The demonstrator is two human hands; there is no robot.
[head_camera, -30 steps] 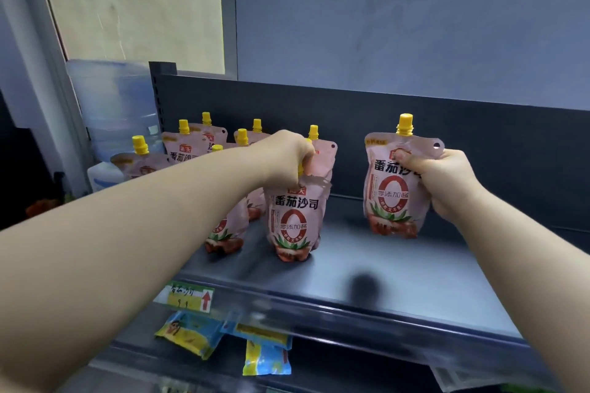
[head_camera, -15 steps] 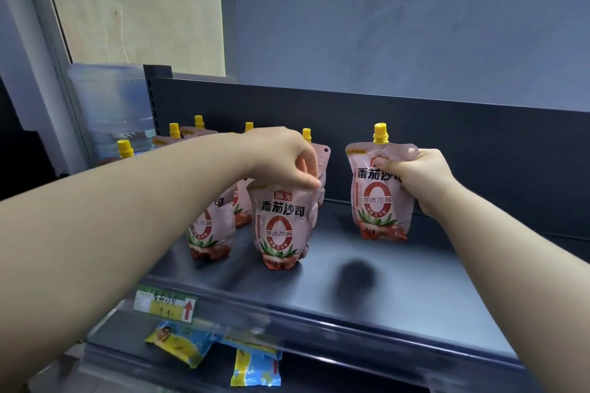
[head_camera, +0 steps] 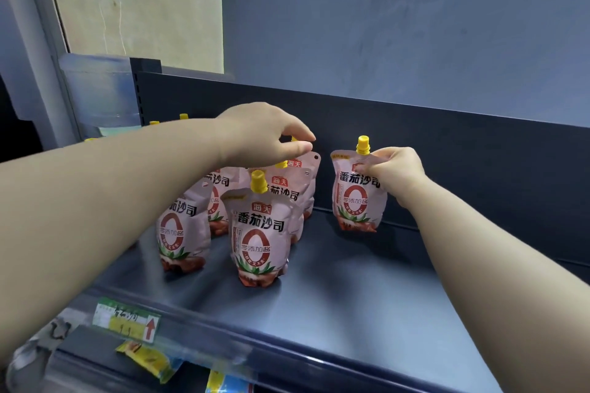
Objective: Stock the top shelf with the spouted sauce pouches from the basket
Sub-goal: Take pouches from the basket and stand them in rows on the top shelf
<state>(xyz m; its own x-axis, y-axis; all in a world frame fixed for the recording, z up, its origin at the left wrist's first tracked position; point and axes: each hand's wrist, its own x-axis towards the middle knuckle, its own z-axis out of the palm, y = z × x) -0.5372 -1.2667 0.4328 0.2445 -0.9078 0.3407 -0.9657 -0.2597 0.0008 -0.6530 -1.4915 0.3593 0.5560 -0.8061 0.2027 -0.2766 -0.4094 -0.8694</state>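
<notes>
The left hand (head_camera: pixel 258 134) had come off the top of the front pouch (head_camera: pixel 260 236) and hung above the cluster, further back, while the camera had drawn closer to the top shelf (head_camera: pixel 367 297). Its fingers were loosely curved, with thumb and forefinger close together around a sliver of yellow cap belonging to the rear pouch (head_camera: pixel 306 166) (whether they touched that cap could not be told). The right hand (head_camera: pixel 394 169) gripped the lone pouch (head_camera: pixel 352 198) at its upper right corner, just under the spout, fingers curled over the top edge.

The left forearm crossed in front of the far-left pouches, hiding all but a few yellow caps. Behind the shelf's left upright stood a translucent water bottle (head_camera: pixel 102 92). The dark back panel (head_camera: pixel 463 163) rose directly behind the lone pouch. Below, a yellow packet (head_camera: pixel 147 357) and a blue-and-yellow packet (head_camera: pixel 226 383) lay on the lower shelf.

Each pink pouch read 番茄沙司 in black, with 海天 in a red box above and 零添加酱 across a red ring. A green and yellow price tag (head_camera: pixel 126 319) on the near shelf edge carried a red arrow pointing up; its other writing was blurred.

All pouches stood upright, long axis vertical, spouts up, labels facing near. The lone pouch stood far right of the cluster, well apart from it.
</notes>
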